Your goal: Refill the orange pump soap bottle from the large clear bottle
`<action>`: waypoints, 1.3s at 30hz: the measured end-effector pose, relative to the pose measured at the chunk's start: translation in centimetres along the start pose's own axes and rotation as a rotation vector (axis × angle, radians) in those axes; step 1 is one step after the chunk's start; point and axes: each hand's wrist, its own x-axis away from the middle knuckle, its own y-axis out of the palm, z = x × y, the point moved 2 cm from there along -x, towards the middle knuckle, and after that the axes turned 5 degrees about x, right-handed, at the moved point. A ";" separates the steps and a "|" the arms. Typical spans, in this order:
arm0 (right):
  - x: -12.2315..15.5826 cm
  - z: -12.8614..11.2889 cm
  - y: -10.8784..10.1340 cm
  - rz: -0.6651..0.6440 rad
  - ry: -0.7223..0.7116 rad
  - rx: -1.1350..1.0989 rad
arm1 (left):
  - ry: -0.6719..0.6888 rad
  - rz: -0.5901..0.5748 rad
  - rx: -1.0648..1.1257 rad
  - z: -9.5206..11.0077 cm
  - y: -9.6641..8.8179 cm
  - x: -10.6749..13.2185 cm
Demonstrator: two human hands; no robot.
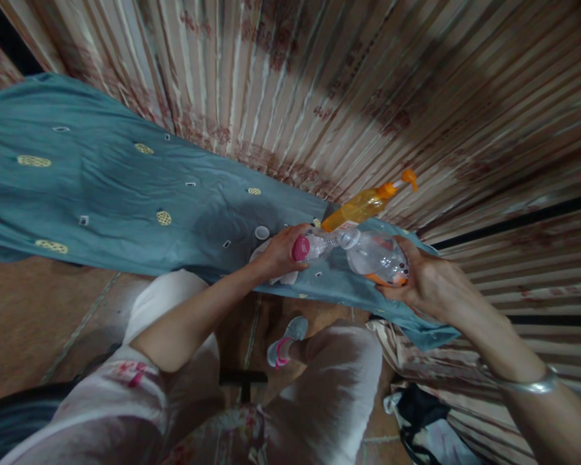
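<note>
My left hand (286, 250) is wrapped round a small clear plastic bottle (314, 245) with a pink label. In my right hand (419, 279) is a larger clear bottle (375, 255) with an orange label low on it. Both bottles are tilted with their necks meeting; whether they touch inside I cannot tell. Just behind them stands a yellow pump bottle (361, 206) with an orange pump head. A small white cap (261, 232) rests on the teal cloth left of my left hand. Something white, perhaps a tissue (286, 278), lies partly hidden beneath that hand.
A teal cloth (111, 187) with yellow pineapple prints covers the long narrow table. Pleated curtains (281, 84) hang right behind it and along the right side. My legs and shoe (290, 339) are below the front edge. A bag or cloth bundle (426, 420) lies on the floor at right.
</note>
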 end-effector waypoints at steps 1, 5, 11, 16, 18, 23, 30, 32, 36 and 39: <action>0.0 0.0 0.0 0.005 -0.001 0.003 | -0.007 -0.004 -0.001 0.1 0.0 0.0; 0.1 0.1 0.1 0.013 -0.014 0.024 | -0.013 -0.013 -0.020 0.5 0.0 0.0; 0.0 0.1 -0.1 0.027 -0.017 0.022 | -0.023 -0.014 -0.019 0.5 0.0 -0.1; 0.0 0.0 -0.1 0.023 -0.014 0.023 | -0.007 0.006 0.003 0.1 0.2 -0.1; 0.0 0.0 0.1 0.012 -0.010 0.027 | 0.003 0.014 0.014 -0.1 0.2 -0.1; 0.0 0.2 0.3 0.020 -0.001 0.031 | 0.003 0.000 0.003 -0.2 0.2 -0.1; -0.1 -0.1 -0.6 0.005 -0.004 0.020 | -0.008 -0.003 -0.003 0.4 0.0 0.0; 0.0 -0.2 -0.8 0.005 0.002 0.010 | -0.013 0.000 -0.005 0.5 0.0 0.0; 0.1 0.0 -0.3 0.025 0.005 0.009 | -0.004 -0.007 -0.012 0.4 0.0 -0.1; 0.1 0.3 0.3 0.080 -0.022 0.005 | -0.008 -0.005 -0.020 0.3 0.0 -0.1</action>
